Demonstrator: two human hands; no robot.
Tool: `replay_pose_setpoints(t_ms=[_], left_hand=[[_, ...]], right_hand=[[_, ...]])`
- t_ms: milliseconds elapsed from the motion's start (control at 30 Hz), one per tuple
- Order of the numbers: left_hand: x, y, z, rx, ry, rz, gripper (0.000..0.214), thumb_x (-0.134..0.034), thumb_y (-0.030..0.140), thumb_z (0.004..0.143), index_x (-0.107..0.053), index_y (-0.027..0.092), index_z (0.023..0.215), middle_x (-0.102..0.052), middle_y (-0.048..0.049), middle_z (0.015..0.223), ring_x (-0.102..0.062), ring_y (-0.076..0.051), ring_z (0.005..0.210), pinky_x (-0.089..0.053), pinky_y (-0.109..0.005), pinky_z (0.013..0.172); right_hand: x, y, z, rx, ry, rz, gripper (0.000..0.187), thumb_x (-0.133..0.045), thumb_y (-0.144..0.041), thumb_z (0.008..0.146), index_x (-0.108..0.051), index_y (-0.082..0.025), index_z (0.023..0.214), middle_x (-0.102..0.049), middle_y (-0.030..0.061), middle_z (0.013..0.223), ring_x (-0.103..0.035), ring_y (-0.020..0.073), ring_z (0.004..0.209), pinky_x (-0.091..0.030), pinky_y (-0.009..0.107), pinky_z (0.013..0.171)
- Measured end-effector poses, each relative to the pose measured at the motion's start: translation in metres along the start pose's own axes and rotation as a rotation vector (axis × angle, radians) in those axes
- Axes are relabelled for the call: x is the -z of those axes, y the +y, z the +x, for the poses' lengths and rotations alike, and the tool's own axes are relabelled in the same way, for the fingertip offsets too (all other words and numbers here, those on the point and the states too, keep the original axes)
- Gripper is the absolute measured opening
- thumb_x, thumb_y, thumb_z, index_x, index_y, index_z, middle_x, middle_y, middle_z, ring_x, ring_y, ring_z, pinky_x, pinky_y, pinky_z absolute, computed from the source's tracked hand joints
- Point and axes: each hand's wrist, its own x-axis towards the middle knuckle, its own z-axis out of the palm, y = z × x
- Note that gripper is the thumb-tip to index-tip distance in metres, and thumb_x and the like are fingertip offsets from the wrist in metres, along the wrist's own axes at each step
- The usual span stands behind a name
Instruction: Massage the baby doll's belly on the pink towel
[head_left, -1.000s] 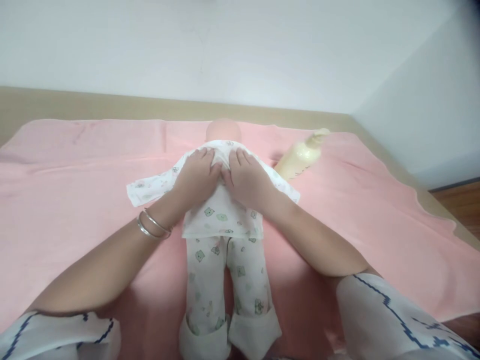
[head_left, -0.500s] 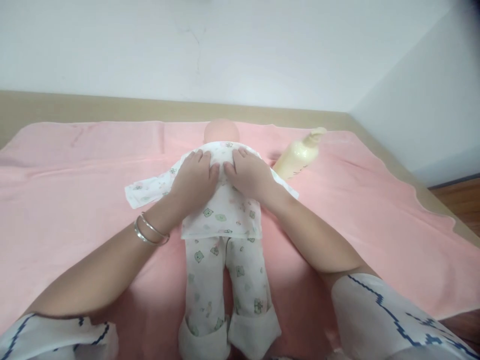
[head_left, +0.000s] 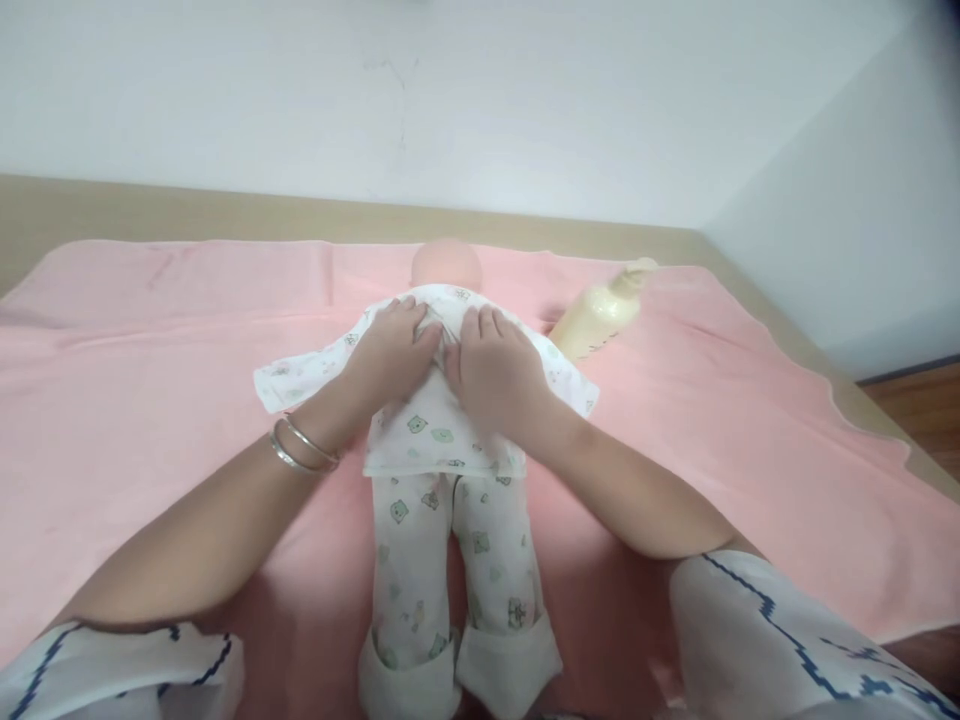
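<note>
Left hand (head_left: 397,350) and right hand (head_left: 499,375) lie spread on a smooth pink-headed doll's (head_left: 446,262) white printed cloth shirt (head_left: 442,440); pale-yellow plastic pump bottle (head_left: 598,315) at their two o'clock.

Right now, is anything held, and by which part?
Nothing clearly held: left hand and right hand lie on the shirt, high up; whether they pinch it cannot be told.

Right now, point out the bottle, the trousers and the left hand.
Bottle (head_left: 597,318): head view, on its pale yellow body.
Trousers (head_left: 414,560): head view, on the leg at picture left.
Left hand (head_left: 394,350): head view, on its back.
</note>
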Motion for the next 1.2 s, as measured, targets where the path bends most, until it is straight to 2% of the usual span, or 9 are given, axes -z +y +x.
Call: replay_pose_setpoints(t_ms=[167,367,567,667,833,933,1067,1133,1200], left_hand=[[-0.018,-0.012,0.004,-0.046,0.088,0.028,0.05,-0.029,0.034,0.098,-0.063,0.008,0.125,-0.065,-0.0195,0.133,-0.056,-0.033,0.13,-0.041,-0.053,0.119],[-0.024,-0.016,0.003,-0.026,0.139,-0.045,0.053,-0.032,0.039,0.098,-0.06,0.01,0.133,-0.065,-0.0168,0.138,-0.057,-0.032,0.131,-0.042,-0.052,0.119],[-0.024,-0.016,0.003,0.023,0.123,-0.058,0.06,-0.034,0.041,0.098,-0.056,0.006,0.141,-0.057,-0.0186,0.15,-0.05,-0.033,0.142,-0.036,-0.052,0.124],[-0.023,-0.015,0.002,0.02,0.126,-0.059,0.057,-0.034,0.04,0.099,-0.057,0.009,0.14,-0.058,-0.0176,0.149,-0.051,-0.033,0.141,-0.037,-0.054,0.124],[-0.024,-0.016,0.002,0.024,0.139,-0.071,0.056,-0.033,0.044,0.099,-0.057,0.013,0.139,-0.059,-0.0145,0.148,-0.051,-0.032,0.14,-0.038,-0.052,0.123],[-0.025,-0.017,0.003,0.008,0.15,-0.07,0.055,-0.034,0.044,0.098,-0.058,0.014,0.138,-0.061,-0.0134,0.146,-0.053,-0.03,0.137,-0.039,-0.049,0.122],[-0.025,-0.017,0.003,-0.018,0.165,-0.068,0.052,-0.032,0.04,0.099,-0.062,0.013,0.132,-0.066,-0.0153,0.137,-0.059,-0.03,0.129,-0.042,-0.049,0.118],[-0.024,-0.016,0.003,-0.007,0.16,-0.067,0.053,-0.032,0.039,0.099,-0.061,0.011,0.134,-0.066,-0.0162,0.138,-0.058,-0.03,0.131,-0.042,-0.048,0.119],[-0.023,-0.015,0.002,0.011,0.149,-0.066,0.055,-0.034,0.04,0.098,-0.059,0.011,0.138,-0.063,-0.016,0.143,-0.056,-0.031,0.136,-0.04,-0.048,0.121]], right_hand=[[0.003,-0.012,-0.011,0.004,-0.002,-0.014,0.061,-0.034,-0.028,0.105,-0.039,0.01,0.152,-0.046,0.0334,0.154,-0.045,0.0396,0.148,-0.036,0.051,0.122],[-0.006,0.003,0.015,-0.04,0.021,0.205,0.061,-0.04,-0.026,0.1,-0.04,0.003,0.153,-0.043,0.0238,0.16,-0.038,0.0337,0.153,-0.032,0.049,0.127],[-0.001,0.015,0.031,-0.055,-0.014,0.321,0.045,-0.039,-0.03,0.1,-0.06,-0.007,0.134,-0.06,0.0186,0.147,-0.052,0.0315,0.14,-0.04,0.05,0.12],[0.013,0.018,0.027,-0.035,0.008,0.353,0.045,-0.037,-0.024,0.097,-0.06,-0.013,0.134,-0.065,0.013,0.141,-0.058,0.0279,0.134,-0.045,0.047,0.115],[0.034,0.018,0.011,0.005,0.168,0.259,0.058,-0.026,-0.018,0.098,-0.044,-0.017,0.153,-0.047,0.0079,0.16,-0.041,0.0248,0.152,-0.037,0.053,0.123],[0.025,0.01,0.003,0.034,0.21,0.256,0.058,-0.025,-0.018,0.098,-0.045,-0.018,0.152,-0.043,0.0083,0.163,-0.036,0.0242,0.155,-0.025,0.059,0.128],[0.0,0.0,0.002,0.094,0.109,0.305,0.054,-0.034,-0.02,0.096,-0.052,-0.014,0.147,-0.041,0.0126,0.164,-0.034,0.0273,0.156,-0.018,0.061,0.13],[-0.002,0.0,0.004,0.1,0.098,0.312,0.058,-0.035,-0.02,0.095,-0.044,-0.012,0.152,-0.035,0.0146,0.167,-0.029,0.0285,0.158,-0.02,0.062,0.128],[0.006,0.003,0.004,0.088,0.153,0.306,0.064,-0.035,-0.02,0.095,-0.032,-0.015,0.159,-0.027,0.0133,0.171,-0.022,0.0281,0.16,-0.021,0.063,0.127]])
